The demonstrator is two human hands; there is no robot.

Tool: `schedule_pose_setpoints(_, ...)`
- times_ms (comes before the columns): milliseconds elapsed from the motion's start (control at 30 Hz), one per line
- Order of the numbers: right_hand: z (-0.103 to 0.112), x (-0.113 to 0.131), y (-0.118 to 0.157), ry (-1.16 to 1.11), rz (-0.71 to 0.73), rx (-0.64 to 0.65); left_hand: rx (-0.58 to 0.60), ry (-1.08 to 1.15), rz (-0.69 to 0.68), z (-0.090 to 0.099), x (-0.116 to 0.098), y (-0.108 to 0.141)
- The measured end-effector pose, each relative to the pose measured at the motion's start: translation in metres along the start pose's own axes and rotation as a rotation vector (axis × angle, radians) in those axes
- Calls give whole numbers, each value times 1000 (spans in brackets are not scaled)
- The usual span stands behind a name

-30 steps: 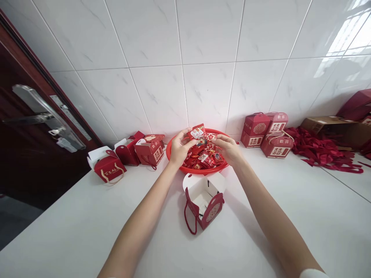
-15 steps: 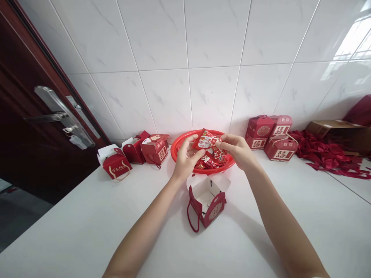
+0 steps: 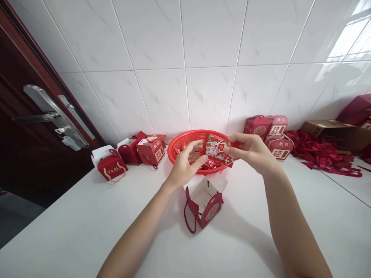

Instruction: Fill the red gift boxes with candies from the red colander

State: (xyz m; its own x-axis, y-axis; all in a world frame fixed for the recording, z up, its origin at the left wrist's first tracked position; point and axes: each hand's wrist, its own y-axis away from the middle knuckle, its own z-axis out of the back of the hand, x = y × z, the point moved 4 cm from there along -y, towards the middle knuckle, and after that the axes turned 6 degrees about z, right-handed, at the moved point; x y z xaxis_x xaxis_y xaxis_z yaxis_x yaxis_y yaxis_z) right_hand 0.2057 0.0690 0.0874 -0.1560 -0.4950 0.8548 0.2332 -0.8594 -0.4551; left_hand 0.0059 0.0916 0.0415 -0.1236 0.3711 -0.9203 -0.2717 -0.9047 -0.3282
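Observation:
Above a red plastic basket (image 3: pixel 174 143), my right hand (image 3: pixel 251 151) pinches red candy packets (image 3: pixel 216 148) printed with flowers. My left hand (image 3: pixel 187 161) has its thumb and fingers against the left edge of the same packets. Red wrapped candies (image 3: pixel 211 163) lie in the basket beneath. In front of the basket, nearer to me, a red gift box (image 3: pixel 210 211) stands with its top flaps spread and its white inside showing. A dark red cord handle hangs at its left side.
Several red gift boxes (image 3: pixel 150 151) stand at the left by the tiled wall. More boxes (image 3: pixel 278 146) stand at the right, beside a heap of red ribbons (image 3: pixel 321 152) and a cardboard box (image 3: pixel 333 129). A dark red door (image 3: pixel 17 146) is at the far left.
The packets have come nearer and slightly right, with more of their printed face showing. My right hand has moved right. The whole view has shifted slightly.

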Motion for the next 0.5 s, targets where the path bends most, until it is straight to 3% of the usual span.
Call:
schedule_pose_setpoints(200,-8,6,5,80,32,117,-16,13,-86,3,-8,5)
schedule_pose_setpoints(500,-15,-1,4,-97,11,221,-75,-91,-233,11,-23,10)
